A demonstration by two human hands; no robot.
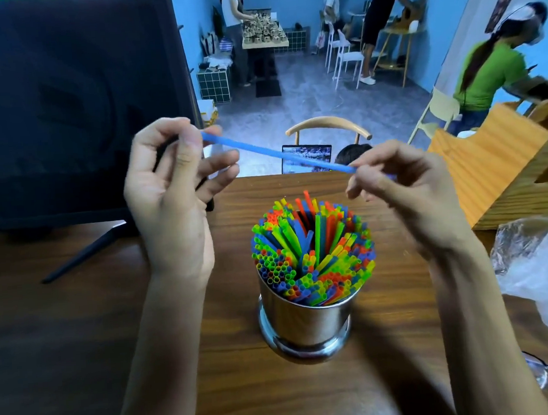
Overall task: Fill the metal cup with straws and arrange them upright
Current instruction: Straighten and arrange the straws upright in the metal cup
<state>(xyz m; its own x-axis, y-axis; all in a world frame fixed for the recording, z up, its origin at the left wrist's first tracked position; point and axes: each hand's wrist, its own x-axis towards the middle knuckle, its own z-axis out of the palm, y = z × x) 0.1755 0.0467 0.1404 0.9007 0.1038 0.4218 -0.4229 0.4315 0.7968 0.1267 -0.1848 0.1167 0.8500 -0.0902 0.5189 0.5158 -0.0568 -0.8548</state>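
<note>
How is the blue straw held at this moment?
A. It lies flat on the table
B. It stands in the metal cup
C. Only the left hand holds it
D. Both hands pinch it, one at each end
D: the left hand and the right hand each pinch one end of the blue straw, above the metal cup.

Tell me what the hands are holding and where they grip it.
One blue straw, held level above the metal cup: the left hand pinches one end, the right hand pinches the other end.

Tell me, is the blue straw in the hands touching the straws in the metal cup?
Apart. The head view shows the blue straw held well above the straws in the metal cup, with bare table visible between.
</note>
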